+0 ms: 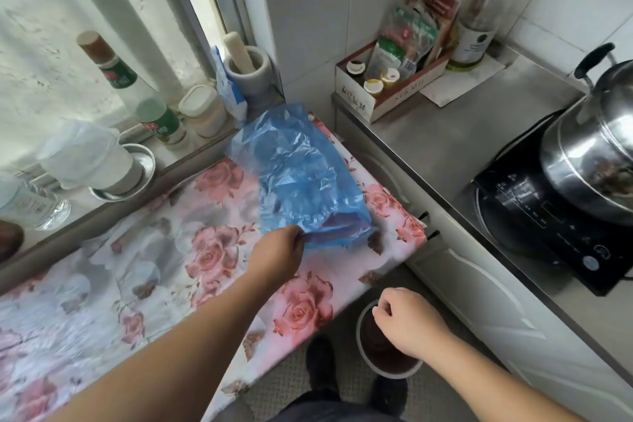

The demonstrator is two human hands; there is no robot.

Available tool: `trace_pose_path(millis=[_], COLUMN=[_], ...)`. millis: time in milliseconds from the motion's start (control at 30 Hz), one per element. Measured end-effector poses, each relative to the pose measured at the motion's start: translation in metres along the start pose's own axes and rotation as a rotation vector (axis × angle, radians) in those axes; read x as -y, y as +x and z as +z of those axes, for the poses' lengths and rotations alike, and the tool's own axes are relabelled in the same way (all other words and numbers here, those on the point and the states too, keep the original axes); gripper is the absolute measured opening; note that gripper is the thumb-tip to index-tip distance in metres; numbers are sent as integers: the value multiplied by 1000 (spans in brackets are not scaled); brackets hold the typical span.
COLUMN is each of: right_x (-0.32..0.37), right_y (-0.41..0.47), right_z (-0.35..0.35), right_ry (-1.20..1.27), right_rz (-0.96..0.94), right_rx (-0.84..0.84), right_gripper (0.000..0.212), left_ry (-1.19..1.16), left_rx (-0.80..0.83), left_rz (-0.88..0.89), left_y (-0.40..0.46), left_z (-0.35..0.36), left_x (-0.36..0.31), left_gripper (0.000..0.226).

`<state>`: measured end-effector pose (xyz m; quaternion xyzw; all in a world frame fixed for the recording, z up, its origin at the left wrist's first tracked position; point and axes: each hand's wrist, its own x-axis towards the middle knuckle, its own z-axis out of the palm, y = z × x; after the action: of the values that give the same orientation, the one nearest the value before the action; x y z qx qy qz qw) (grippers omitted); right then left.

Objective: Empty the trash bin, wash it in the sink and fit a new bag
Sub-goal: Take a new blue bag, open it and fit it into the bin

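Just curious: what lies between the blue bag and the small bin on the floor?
In the head view, only the flowered tablecloth and its hanging edge separate the blue bag from the bin.

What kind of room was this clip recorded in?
Most likely a small home kitchen: a steel pot sits on a black induction cooker, a box of seasoning jars stands against the tiled wall, and a mortar with pestle is by the window.

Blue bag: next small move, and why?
Probably lift the blue bag off the floral table toward the bin. The left hand already pinches its near edge; the bin stands bagless on the floor, under the right hand.
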<state>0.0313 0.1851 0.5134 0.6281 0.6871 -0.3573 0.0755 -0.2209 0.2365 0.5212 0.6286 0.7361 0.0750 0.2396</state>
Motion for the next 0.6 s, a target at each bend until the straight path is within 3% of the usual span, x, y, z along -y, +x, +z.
trace_pose_path(millis=[167,367,500,600], right_x=[2,0,-11,-23], right_y=[-4,-11,-21,-32], right_z=[-7,-22,-32,-32], right_ry=[106,234,341,363], right_rz=[17,75,120,149], right_rx=[-48,-161,-204,-211], right_gripper=[28,30,29,29], left_ry=[-221,-733,-1024,-1061], left_rx=[60,155,337,438], left_rz=[-3,-202,-274,-308], left_y=[8,-8,-24,-33], left_z=[-32,-49,-50,-49], left_x=[-27,-63,-84,-99], left_gripper=[30,27,25,22])
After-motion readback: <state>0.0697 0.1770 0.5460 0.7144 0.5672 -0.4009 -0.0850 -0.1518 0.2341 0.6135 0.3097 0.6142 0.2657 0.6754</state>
